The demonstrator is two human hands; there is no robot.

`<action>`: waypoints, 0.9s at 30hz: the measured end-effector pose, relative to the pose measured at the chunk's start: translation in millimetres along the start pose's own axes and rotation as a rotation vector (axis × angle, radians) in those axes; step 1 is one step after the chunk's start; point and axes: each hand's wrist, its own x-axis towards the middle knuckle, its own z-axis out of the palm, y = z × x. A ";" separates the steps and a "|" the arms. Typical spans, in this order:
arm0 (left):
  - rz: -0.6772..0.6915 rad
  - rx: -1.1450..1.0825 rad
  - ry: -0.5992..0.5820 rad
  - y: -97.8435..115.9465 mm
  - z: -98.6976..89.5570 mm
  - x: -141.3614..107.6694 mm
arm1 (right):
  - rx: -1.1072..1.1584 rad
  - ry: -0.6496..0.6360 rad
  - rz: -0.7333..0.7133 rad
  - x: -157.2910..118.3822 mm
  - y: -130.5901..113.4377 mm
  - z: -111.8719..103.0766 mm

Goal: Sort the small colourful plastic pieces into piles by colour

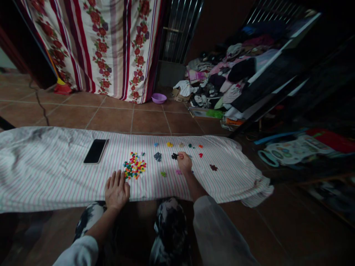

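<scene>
My left hand lies flat on the striped cloth, its fingers stretched out beside a mixed pile of small colored pieces. My right hand is closed in a pinch at the edge of a small black pile; whatever is between its fingertips is too small to make out. Around it sit separate little piles: grey, yellow, light blue, tan, dark green, orange, red, pink, lime green and brown.
A smartphone lies on the striped cloth to the left. Beyond the table are a purple basin, a floral curtain and a heap of clothes. My knees are under the near edge.
</scene>
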 end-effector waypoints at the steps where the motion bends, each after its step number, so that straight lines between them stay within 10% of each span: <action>1: 0.005 0.010 0.006 0.0 0.0 0.0 | -0.006 -0.001 0.002 1.0 1.0 0.2; 27: -0.046 -0.031 -0.033 0.7 -0.4 0.2 | -0.026 -0.101 -0.316 -24.0 -24.1 15.7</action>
